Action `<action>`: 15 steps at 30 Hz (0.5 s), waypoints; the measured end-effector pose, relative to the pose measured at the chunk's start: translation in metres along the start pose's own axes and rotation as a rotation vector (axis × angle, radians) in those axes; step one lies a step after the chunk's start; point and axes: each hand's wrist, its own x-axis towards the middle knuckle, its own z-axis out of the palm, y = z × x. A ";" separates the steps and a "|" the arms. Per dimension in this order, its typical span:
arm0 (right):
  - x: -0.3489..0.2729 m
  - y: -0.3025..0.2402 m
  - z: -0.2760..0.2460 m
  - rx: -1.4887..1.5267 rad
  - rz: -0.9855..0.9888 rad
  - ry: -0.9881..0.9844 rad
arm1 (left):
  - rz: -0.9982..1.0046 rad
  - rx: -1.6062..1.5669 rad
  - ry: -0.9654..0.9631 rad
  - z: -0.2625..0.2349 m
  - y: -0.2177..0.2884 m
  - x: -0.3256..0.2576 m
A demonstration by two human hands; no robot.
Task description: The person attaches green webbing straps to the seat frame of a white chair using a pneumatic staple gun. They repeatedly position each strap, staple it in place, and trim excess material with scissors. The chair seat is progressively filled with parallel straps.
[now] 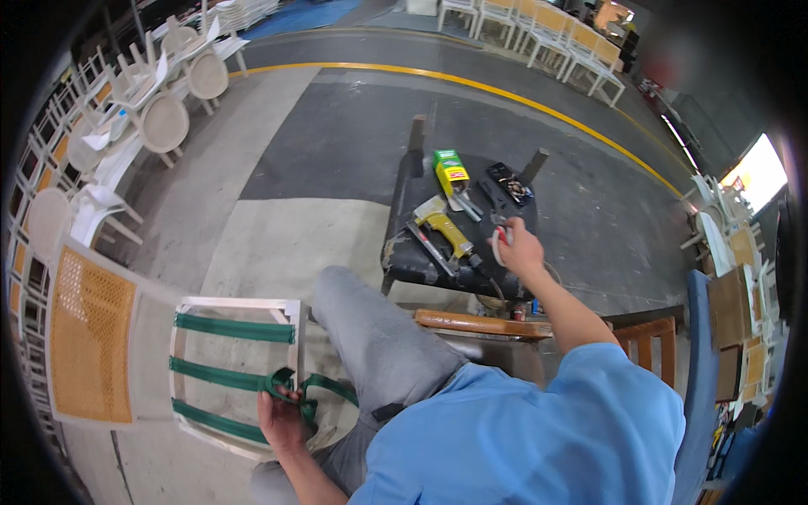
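Observation:
My left hand (282,421) is closed on a loose length of green webbing (332,385) at the right rail of a pale seat frame (240,303). Three green straps (227,327) run across this frame, and the webbing bunches in loops around my fingers. Over to the right, my right hand (523,251) grips scissors (502,240) with red and white handles, above a worn black stool seat (412,265). Beside the scissors on that seat lies a yellow staple gun (446,231) with a hose at its grip. The scissor blades are hard to make out.
A green and yellow box (452,171), a black tray of small parts (511,183) and staple strips (465,206) rest on the stool. A cane-backed chair (93,337) stands at left. Stacked chairs (164,122) line the left side; more chairs (560,42) stand far back.

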 end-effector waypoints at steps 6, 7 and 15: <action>0.007 0.025 0.010 -0.215 -0.216 -0.049 | 0.112 -0.097 -0.206 0.054 0.044 0.034; 0.003 0.003 0.015 -0.104 -0.274 -0.032 | 0.180 -0.062 -0.180 0.064 0.056 0.030; -0.130 -0.255 0.066 0.687 -1.202 -0.682 | 0.513 -0.084 -0.104 0.110 0.079 0.012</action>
